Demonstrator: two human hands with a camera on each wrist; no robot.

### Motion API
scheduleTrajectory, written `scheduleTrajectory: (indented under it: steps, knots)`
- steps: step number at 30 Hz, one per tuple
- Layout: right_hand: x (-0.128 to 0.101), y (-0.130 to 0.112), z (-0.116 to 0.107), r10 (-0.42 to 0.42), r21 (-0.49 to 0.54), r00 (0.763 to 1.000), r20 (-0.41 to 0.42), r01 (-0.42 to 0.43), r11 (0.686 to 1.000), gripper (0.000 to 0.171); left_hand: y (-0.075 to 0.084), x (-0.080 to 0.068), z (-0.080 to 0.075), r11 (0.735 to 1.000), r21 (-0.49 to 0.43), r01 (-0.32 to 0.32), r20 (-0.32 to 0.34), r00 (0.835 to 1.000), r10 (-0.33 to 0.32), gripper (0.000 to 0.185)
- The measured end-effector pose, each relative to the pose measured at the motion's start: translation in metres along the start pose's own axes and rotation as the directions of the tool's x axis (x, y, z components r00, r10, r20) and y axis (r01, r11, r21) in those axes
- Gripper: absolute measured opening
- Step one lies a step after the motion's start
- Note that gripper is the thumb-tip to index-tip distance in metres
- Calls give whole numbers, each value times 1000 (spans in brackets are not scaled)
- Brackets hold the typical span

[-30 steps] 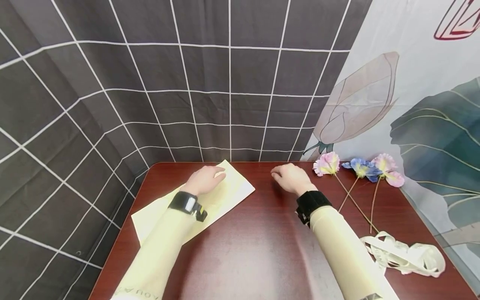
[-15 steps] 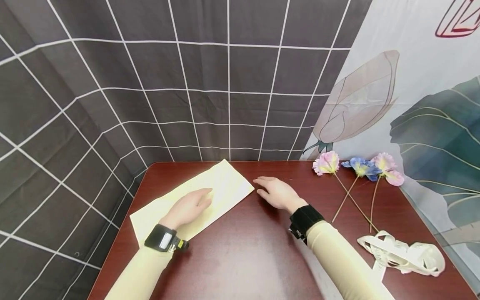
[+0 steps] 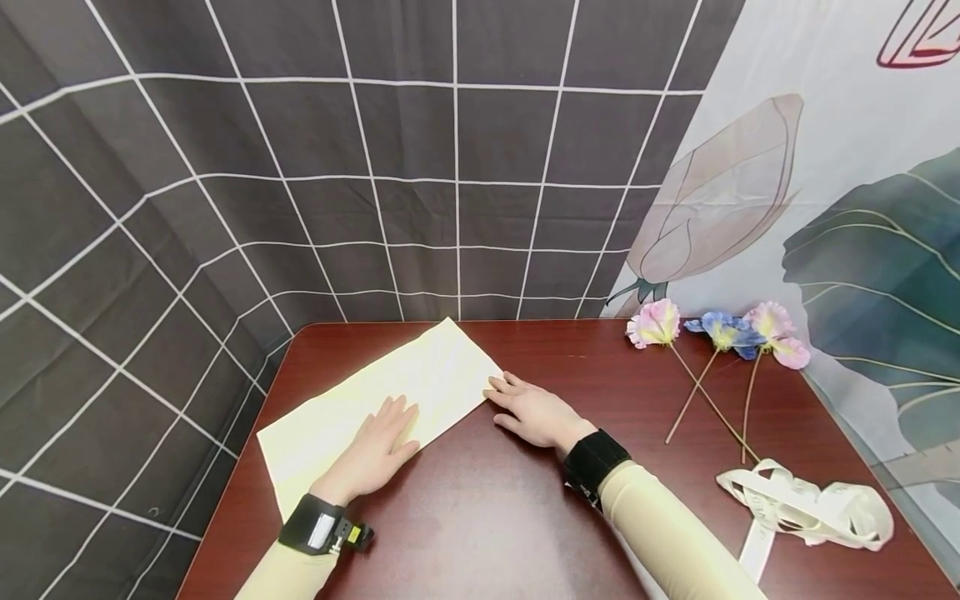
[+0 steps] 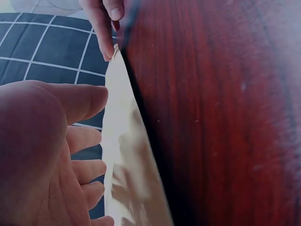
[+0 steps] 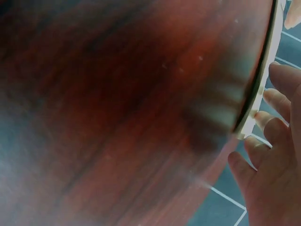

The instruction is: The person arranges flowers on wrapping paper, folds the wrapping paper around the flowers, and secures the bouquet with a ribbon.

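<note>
A pale yellow folded-looking sheet of paper (image 3: 438,362) lies slantwise on the reddish-brown table. My left hand (image 3: 372,454) is over its near edge, fingers extended; in the left wrist view the fingertips of that hand (image 4: 51,146) are at the paper's surface (image 4: 124,146), and a firm press cannot be told. At the paper's right corner is my right hand (image 3: 536,415), its fingertips touching or just over the edge. The right wrist view has this hand (image 5: 277,150) with spread fingers along the paper's edge (image 5: 264,80).
Artificial flowers, a pink one (image 3: 655,323), a blue one (image 3: 723,333) and another pink one (image 3: 789,353), lie at the back right with long stems. A tangled cream ribbon (image 3: 817,508) is nearer. A dark gridded cloth (image 3: 405,208) hangs behind the table (image 3: 480,517).
My left hand has drawn back toward the near left over the paper, its fingers spreading. My right hand has moved left to the paper's right corner. The paper has barely moved.
</note>
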State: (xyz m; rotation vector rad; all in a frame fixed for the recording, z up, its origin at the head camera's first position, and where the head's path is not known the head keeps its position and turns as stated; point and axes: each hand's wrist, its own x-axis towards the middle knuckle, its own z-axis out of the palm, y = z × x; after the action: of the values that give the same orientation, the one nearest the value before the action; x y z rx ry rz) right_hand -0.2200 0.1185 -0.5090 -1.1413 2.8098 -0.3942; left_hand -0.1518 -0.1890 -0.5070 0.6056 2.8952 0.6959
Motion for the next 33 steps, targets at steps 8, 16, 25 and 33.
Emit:
scheduleTrajectory:
  steps: [8,16,25,33]
  knots:
    - [-3,2,6,18,-25,1000,16,-17,1000,52,4,-5,0,1000,-19,3,11,1000,-3,61]
    - [-7,-1,7,61,-44,997,41,-59,997,52,6,-7,4,1000,-24,4,30,1000,-3,62]
    - [-26,-14,-5,155,-127,987,37,-149,981,43,9,-3,11,1000,-2,23,58,998,-23,64]
    - [-45,-31,-20,235,-231,972,19,-224,947,20,20,3,12,1000,20,1,30,1000,-2,63]
